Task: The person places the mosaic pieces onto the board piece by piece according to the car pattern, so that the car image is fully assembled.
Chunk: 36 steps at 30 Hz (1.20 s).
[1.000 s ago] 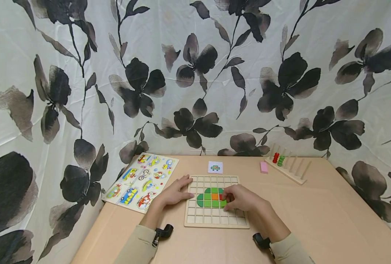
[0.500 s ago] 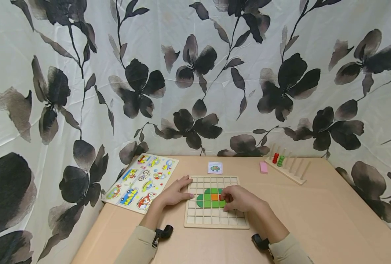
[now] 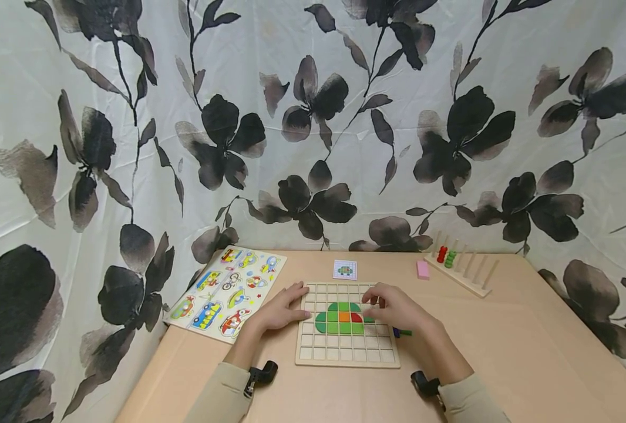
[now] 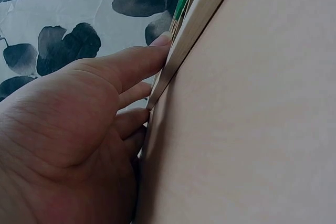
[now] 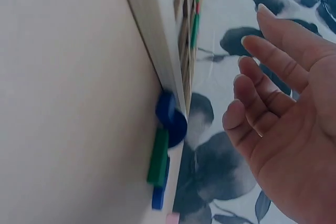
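Observation:
A wooden grid board [image 3: 347, 355] lies in front of me, with green tiles [image 3: 332, 327], an orange tile [image 3: 344, 316] and a red tile [image 3: 356, 318] set in its middle. My left hand [image 3: 278, 309] lies along the board's left edge, thumb and fingers extended. In the left wrist view its thumb [image 4: 139, 61] touches the rim. Over the board's right side hovers my right hand [image 3: 397, 308]; the right wrist view shows its fingers [image 5: 262, 85] loosely bent and holding nothing. Blue pieces [image 5: 166, 107] and a green piece [image 5: 158, 158] lie beside the right edge, partly hidden by that hand in the head view.
Behind the board lies a small pattern card [image 3: 345, 269]. A vehicle puzzle board [image 3: 228, 291] is at the left. At the back right are a pink block [image 3: 423, 269] and a wooden peg rack [image 3: 463, 276] with red and green beads. A floral curtain [image 3: 376, 129] hangs behind the table.
My right hand has let go of the red tile and lifted up and to the right, uncovering that tile and the loose pieces beside the board. The left hand stays put.

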{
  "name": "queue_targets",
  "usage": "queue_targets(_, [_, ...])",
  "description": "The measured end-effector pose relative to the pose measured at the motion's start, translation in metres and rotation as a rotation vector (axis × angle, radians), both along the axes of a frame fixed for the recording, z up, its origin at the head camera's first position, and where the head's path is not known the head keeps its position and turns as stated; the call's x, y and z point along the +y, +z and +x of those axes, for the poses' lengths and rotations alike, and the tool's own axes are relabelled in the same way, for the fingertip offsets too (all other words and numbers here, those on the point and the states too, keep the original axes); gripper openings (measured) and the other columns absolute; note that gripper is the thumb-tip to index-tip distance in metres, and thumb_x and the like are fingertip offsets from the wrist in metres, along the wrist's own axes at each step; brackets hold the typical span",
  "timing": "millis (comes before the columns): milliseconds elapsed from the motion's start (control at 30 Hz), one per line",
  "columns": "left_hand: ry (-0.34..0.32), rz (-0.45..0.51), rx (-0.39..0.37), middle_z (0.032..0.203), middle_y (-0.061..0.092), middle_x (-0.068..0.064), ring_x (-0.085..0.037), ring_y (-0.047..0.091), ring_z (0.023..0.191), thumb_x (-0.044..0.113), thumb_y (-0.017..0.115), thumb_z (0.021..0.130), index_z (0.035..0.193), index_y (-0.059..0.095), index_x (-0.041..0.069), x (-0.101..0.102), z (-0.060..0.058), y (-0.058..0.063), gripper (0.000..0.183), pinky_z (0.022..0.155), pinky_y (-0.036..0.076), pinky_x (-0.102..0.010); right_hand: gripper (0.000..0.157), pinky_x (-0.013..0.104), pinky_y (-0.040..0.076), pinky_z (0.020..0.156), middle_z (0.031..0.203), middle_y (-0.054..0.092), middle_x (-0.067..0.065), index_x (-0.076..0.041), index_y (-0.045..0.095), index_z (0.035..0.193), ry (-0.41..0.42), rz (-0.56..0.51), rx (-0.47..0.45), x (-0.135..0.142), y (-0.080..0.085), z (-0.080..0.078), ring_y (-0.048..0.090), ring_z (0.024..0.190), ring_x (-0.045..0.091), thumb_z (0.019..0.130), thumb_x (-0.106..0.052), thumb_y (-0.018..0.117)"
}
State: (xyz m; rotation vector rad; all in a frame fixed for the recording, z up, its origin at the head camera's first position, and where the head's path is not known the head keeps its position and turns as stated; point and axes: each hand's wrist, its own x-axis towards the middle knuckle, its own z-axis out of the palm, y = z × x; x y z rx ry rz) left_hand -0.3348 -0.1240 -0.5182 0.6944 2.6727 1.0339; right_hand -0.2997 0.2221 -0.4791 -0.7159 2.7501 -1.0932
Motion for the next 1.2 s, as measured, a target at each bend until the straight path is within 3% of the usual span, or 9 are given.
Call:
queue_targets(333, [-0.003,0.000,-0.001,0.172,0.024,-0.015,-0.036,0.016,0.162,0.038,0.074,0.096,0.158,0.045,0.011,0.000,-0.001,0.002,0.073,0.134,0.007,-0.055,0.027,0.023,0.049,0.065,0.095,0.064,0.000,-0.006,0.073,0.117,-0.053,-0.023,0.023,0.039,0.000,-0.009,0.054,0.085,0.019,0.095,-0.023,0.077])
queue_targets(733, [0.007,0.002,-0.003,0.173,0.023,-0.015,-0.036,0.015,0.162,0.038,0.074,0.096,0.158,0.045,0.012,0.000,-0.002,0.001,0.073,0.134,0.007,-0.055,0.010,0.023,0.049,0.061,0.084,0.065,0.003,-0.006,0.074,0.098,-0.048,-0.013,-0.117,0.076,0.001,-0.010,0.055,0.079,0.019,0.091,-0.011,0.079])
queue_targets(1033, [0.011,0.006,-0.007,0.173,0.023,-0.015,-0.037,0.015,0.162,0.040,0.074,0.096,0.159,0.044,0.012,0.000,0.000,0.001,0.074,0.134,0.007,-0.055,0.012,0.021,0.044,0.060,0.075,0.064,0.004,0.000,0.077,0.094,0.102,-0.026,-0.266,0.089,0.001,-0.004,0.054,0.070,0.014,0.083,-0.001,0.082])
queue_targets(1200, [0.008,0.000,-0.002,0.173,0.023,-0.016,-0.038,0.015,0.162,0.040,0.073,0.096,0.159,0.044,0.012,0.001,0.000,0.000,0.074,0.133,0.007,-0.056,0.016,0.020,0.041,0.058,0.070,0.058,-0.001,-0.005,0.078,0.092,0.112,0.000,-0.304,0.088,-0.005,-0.004,0.052,0.067,0.011,0.079,-0.002,0.087])
